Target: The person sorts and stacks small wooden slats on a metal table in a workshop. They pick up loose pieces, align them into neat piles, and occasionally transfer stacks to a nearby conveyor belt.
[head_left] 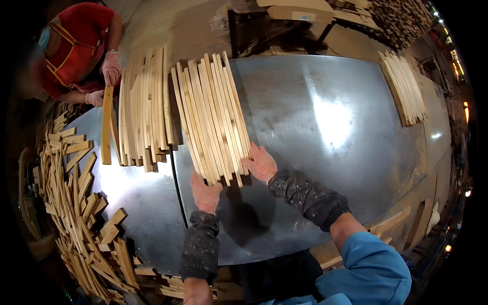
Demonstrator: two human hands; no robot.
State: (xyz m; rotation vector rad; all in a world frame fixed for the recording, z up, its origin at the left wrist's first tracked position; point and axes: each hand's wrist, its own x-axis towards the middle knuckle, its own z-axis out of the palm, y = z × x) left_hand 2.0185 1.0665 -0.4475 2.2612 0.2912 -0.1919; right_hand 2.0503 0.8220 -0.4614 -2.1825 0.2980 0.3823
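From the head view, I have both gloved hands at the near end of a bundle of wooden strips [211, 119], which lies slightly aslant on the metal table [315, 203] in front of me. My left hand [206, 194] meets the strip ends at the left corner; my right hand [261, 163] presses against the right side, near the same end. My fingers are partly hidden, so I cannot tell whether either hand closes around the wood or only braces it.

I judge the step in hand to be gathering and squaring the bundle: the near ends are uneven, a few poking out toward me. The next move seems to call for even pressure from both hands, tapping the ends level while pinching the sides, so that no outer strip fans away.

Just left of my bundle lies a second stack [145, 107], and beyond that a co-worker [84, 30] handles a single strip [106, 127]. Loose pieces [71, 213] heap along the left edge; another stack [403, 89] lies at the far right.
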